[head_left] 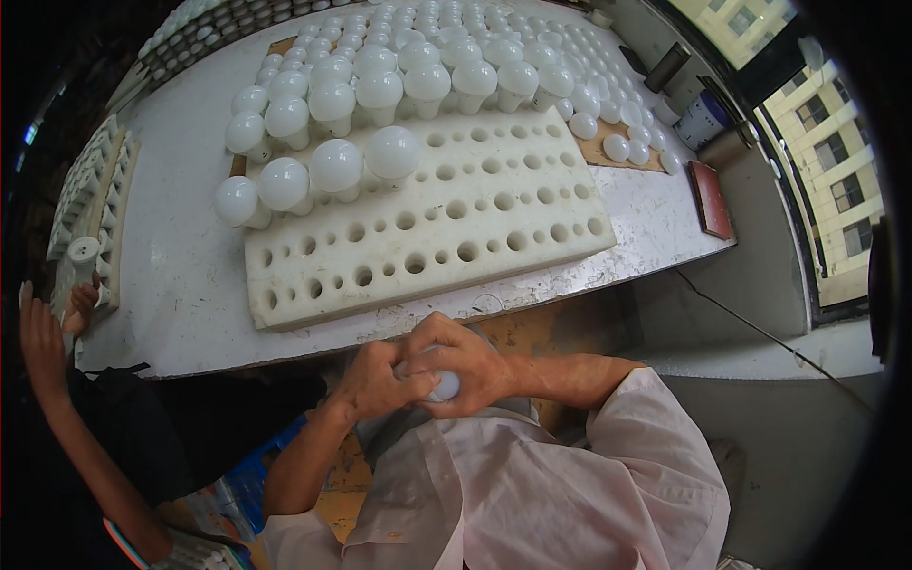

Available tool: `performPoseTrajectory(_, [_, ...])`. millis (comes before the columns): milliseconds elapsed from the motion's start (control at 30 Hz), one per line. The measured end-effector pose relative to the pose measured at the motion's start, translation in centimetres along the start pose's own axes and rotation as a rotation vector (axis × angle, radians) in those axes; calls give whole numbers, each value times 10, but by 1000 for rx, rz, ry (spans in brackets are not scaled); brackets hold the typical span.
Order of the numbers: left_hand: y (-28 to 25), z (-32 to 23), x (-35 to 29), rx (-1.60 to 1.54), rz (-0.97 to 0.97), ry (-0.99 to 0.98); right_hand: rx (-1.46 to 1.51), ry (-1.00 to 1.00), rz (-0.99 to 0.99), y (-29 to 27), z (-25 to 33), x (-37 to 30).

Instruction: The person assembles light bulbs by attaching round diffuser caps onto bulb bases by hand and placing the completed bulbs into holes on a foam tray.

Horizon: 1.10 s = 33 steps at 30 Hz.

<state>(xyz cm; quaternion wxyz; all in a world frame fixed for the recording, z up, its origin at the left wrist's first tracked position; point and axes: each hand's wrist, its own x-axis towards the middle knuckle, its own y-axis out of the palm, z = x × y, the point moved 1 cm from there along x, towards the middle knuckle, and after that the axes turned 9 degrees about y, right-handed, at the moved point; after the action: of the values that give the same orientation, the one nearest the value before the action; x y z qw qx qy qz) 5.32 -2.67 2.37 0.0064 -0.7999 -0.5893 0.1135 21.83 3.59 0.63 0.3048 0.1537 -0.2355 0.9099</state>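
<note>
- The white table (176,285) was the largest thing I had in view, stretching ahead of the hands and away to their left, its near edge just past the knuckles
- Farther ahead of the hands I saw a crowd of round white bulbs (427,84), packed close, domes up
- Between that crowd and the hands I had a long foam block (427,237), set aslant, with rows of larger and smaller holes; four front bulbs (336,165) stood in it, ahead and to the left of the hands
- Ahead and to the right of the hands I picked out a brown board (591,152) with small white domes (616,147) on it
- Farther right of the hands, a flat red book-like thing (711,199) lay at the table's edge
- Well off to the left I noticed a co-worker's hand (43,344), raised
- My wearer's left hand (372,380) and right hand (467,366) were pressed together, fingers curled around one piece
- That rounded white piece (445,386) sat between both hands, mostly hidden by fingers, nearer the body than the table edge
</note>
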Motion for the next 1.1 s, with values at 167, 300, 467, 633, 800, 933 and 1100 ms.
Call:
performPoseTrajectory(167, [5, 22, 2, -217, -80, 6, -9, 46, 112, -12, 3, 19])
performPoseTrajectory(300, [5, 40, 21, -946, -9, -76, -72, 177, -79, -21, -5, 22])
performPoseTrajectory(467, [8, 33, 32, -1179, 42, 36, 10, 478, -57, -41, -7, 30])
performPoseTrajectory(633, [4, 24, 33, -492, -267, 133, -306, 189, -566, -129, -21, 74])
performPoseTrajectory(800, [10, 18, 47, -284, -401, 194, -661, 252, -261, -145, -71, 125])
performPoseTrajectory(933, [-10, 11, 34, -94, -603, 223, -711, 213, -239, -164, -58, 119])
performPoseTrajectory(1100, [-42, 22, 35, 99, -849, 225, -546, 342, -598, -281, -87, 80])
